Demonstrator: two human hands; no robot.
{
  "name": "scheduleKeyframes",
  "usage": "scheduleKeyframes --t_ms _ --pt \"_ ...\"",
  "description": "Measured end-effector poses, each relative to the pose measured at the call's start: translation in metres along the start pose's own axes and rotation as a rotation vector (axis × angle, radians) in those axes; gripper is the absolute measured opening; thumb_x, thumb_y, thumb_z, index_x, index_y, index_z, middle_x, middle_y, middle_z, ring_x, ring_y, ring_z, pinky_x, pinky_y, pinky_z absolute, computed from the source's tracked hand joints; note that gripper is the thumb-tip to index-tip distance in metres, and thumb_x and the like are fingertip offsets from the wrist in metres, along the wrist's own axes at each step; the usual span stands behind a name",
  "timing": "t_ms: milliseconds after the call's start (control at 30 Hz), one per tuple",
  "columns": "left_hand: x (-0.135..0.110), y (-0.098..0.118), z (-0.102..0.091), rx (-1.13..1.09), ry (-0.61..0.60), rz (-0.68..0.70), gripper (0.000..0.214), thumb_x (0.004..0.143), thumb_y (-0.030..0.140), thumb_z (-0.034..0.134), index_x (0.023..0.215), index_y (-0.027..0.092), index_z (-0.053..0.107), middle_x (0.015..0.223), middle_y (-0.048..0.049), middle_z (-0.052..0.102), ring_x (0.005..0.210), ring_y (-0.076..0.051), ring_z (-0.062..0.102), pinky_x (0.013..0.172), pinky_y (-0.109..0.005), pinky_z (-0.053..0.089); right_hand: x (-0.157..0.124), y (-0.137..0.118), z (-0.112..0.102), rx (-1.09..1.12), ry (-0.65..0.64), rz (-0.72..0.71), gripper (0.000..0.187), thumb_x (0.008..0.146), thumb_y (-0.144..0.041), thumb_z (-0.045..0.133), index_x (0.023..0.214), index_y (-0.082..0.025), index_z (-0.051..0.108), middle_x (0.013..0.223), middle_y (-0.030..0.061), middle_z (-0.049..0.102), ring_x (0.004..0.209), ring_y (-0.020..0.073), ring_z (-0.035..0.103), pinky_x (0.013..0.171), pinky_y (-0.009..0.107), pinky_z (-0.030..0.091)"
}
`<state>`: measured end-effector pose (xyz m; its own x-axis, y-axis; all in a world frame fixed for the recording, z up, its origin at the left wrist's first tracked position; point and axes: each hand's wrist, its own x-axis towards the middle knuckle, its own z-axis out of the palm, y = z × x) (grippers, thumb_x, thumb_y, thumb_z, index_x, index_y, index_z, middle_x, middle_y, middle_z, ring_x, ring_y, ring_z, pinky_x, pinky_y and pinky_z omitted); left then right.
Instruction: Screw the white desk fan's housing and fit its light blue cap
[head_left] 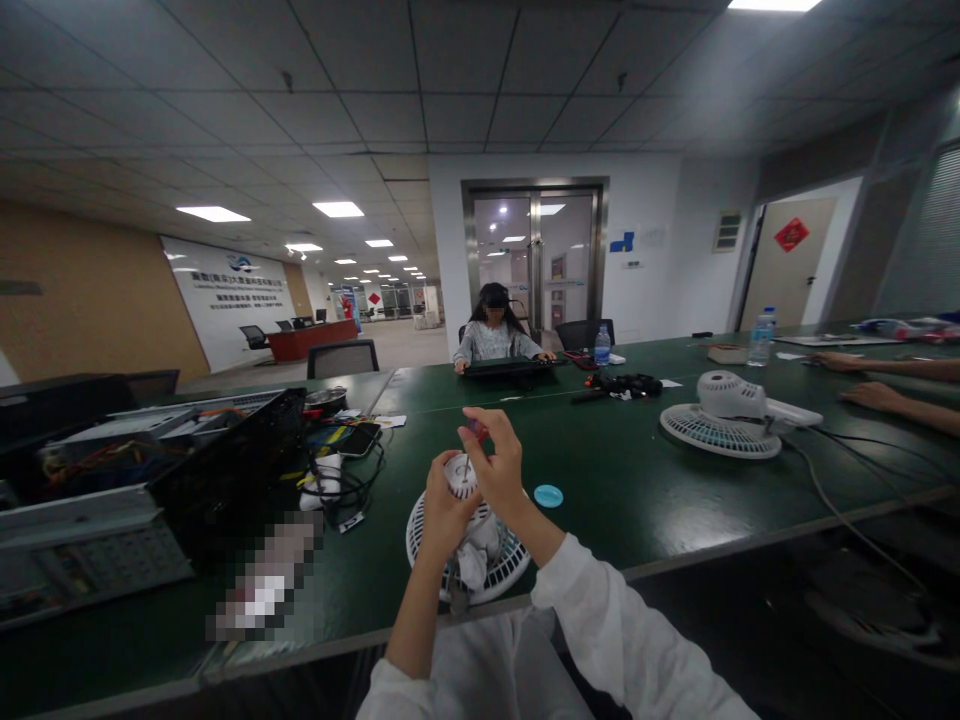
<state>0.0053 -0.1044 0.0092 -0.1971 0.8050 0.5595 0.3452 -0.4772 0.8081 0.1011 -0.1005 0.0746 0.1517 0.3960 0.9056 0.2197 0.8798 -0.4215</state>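
Note:
A white electric fan point(420, 530) lies grille-down at the near edge of the green table, its motor housing pointing up. My left hand point(444, 512) is closed around the side of that housing and steadies it. In my right hand point(501, 470) is a screwdriver point(477, 430) with a reddish handle, pinched between thumb and fingers. Its thin shaft points down onto the round end of the housing; the tip is too small to make out. Right of the fan lies a light blue round disc point(548, 496).
An opened computer case point(217, 470) fills the left side, with cables and a phone point(360, 440) beside it. Another white fan point(720, 430) lies to the right, near a co-worker's hands point(874, 397). A person point(493, 335) sits opposite. Water bottles point(761, 338) stand farther back.

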Motion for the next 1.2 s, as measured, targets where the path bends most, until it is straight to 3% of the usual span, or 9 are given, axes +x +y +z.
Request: scheduleKeyframes --t_ms 167,600,833,1033,1200 --pt "-0.0003 0.0004 0.0004 -0.003 0.018 0.007 0.054 0.059 0.025 0.068 0.109 0.019 0.048 0.110 -0.0066 0.056 0.104 -0.025 0.052 0.093 -0.040 0.038 0.0002 -0.0027 0.0016 0.129 -0.074 0.018 0.027 0.090 -0.023 0.041 0.108 -0.022 0.061 0.103 0.0073 0.066 0.093 0.0161 0.062 0.079 0.030 0.052" --pt "0.0001 0.0006 0.0008 -0.026 0.006 0.002 0.054 0.059 0.024 0.066 0.110 0.018 0.047 0.110 -0.0077 0.057 0.103 -0.025 0.053 0.090 -0.040 0.040 -0.0022 -0.0041 0.0029 0.056 -0.082 -0.059 0.025 0.089 -0.023 0.046 0.109 -0.024 0.062 0.098 0.0061 0.066 0.088 0.0162 0.062 0.078 0.030 0.051" --pt "0.0000 0.0025 0.0008 -0.035 0.014 0.000 0.050 0.061 0.024 0.065 0.108 0.018 0.049 0.106 -0.0066 0.058 0.103 -0.024 0.053 0.092 -0.039 0.039 -0.0037 -0.0046 0.0041 0.021 -0.016 -0.087 0.018 0.086 -0.025 0.052 0.101 -0.022 0.063 0.088 0.0046 0.061 0.080 0.0152 0.059 0.070 0.028 0.050" --pt "0.0000 -0.0006 0.0013 -0.031 0.032 0.005 0.053 0.059 0.024 0.067 0.109 0.018 0.049 0.106 -0.0068 0.058 0.100 -0.024 0.055 0.089 -0.039 0.042 -0.0047 -0.0052 0.0019 0.114 -0.083 -0.061 0.027 0.090 -0.019 0.042 0.109 -0.023 0.060 0.104 0.0072 0.065 0.094 0.0165 0.062 0.081 0.031 0.050" --pt "0.0010 -0.0023 0.0018 -0.042 0.004 0.017 0.055 0.060 0.026 0.066 0.111 0.017 0.047 0.111 -0.0084 0.056 0.103 -0.025 0.054 0.093 -0.041 0.039 -0.0044 -0.0052 0.0026 0.064 -0.071 -0.087 0.025 0.089 -0.018 0.046 0.108 -0.021 0.062 0.097 0.0064 0.067 0.089 0.0157 0.063 0.080 0.030 0.051"
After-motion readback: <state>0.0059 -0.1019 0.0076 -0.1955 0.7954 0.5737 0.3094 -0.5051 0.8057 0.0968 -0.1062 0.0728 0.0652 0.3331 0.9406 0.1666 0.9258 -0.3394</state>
